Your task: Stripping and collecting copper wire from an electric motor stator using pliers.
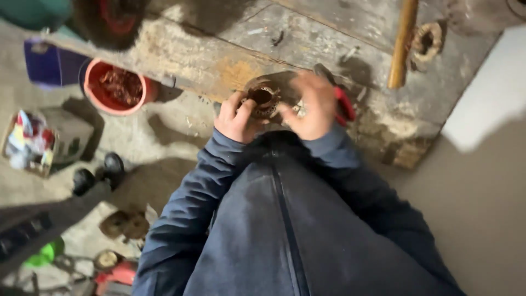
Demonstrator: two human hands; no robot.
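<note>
Head view, and it was the only one we had.

We had the left hand (236,118) clenched on the near-left side of a round wound metal part (263,98) (rusty brown, hollow centre, looked like a motor stator), just above frame centre. Likely grip reason: it pinned the part against the worn wooden bench (307,41) so it couldn't turn.

The right hand (313,107) was on the part's right side, fingers spread over its rim, and something with red handles (344,105) (pliers or cutters, too blurred to say) sat under that palm. We couldn't tell whether the hand gripped the tool or only rested over it.

The part sat at the bench's near edge, right in front of our dark blue jacket (285,230), which kept it close to the body and within reach of both hands.

Surroundings:
- A wooden handle (402,44) lay upper right on the bench, with a second ring-shaped part (427,40) just beside it, well apart from the hands.
- A red bucket (118,87) of reddish wire scrap stood on the floor at upper left, below the bench edge (handy for dropping scrap into, we'd guess).
- A cardboard box (30,142) of mixed items sat at the left edge.
- More round parts (125,223) lay on the floor at lower left.
</note>
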